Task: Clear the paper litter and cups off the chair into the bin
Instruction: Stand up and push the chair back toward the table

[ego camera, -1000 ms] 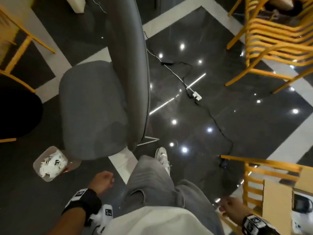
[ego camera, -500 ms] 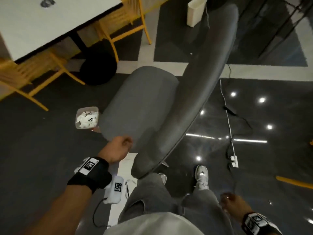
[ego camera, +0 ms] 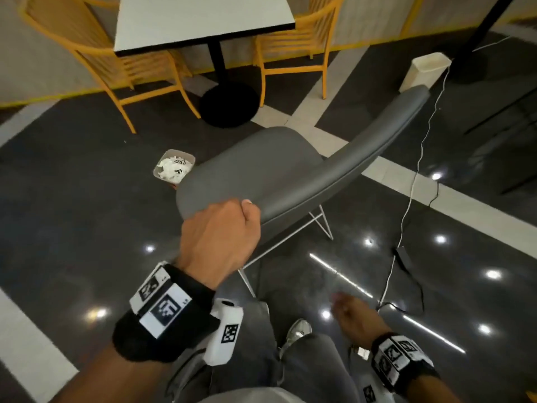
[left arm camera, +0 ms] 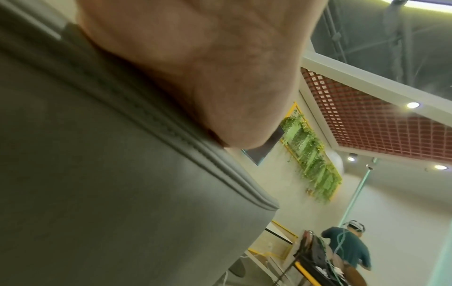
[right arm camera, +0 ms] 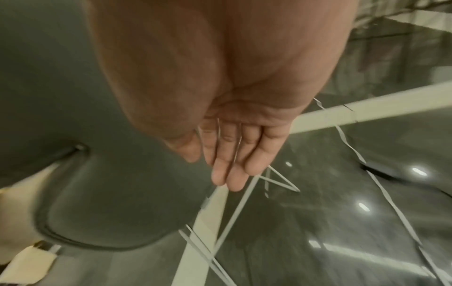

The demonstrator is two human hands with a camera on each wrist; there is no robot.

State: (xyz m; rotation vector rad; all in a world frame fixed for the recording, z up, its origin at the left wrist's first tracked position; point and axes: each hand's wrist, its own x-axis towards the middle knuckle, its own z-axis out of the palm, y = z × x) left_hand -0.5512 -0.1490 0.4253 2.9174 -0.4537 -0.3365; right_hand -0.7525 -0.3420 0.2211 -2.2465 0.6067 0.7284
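Grey chair (ego camera: 261, 170) gripped at the near end of its backrest by the left hand (ego camera: 220, 231), fingers curled over the edge, likely to shift or steady it; seat bare, paper litter (ego camera: 173, 167) already in the small bin (ego camera: 158, 173) just beside it. Right hand (right arm camera: 234, 154) empty, fingers straight and together, above glossy dark floor (ego camera: 72, 228); yellow chairs (ego camera: 96, 53) and white table (ego camera: 203, 21) beyond.

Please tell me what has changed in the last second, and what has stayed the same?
The left hand rose from beside the leg and now grips the end of the grey chair backrest. The right hand stayed low by the leg, fingers straight, holding nothing. The chair seat stayed bare, and the small bin beside it still holds the crumpled paper.
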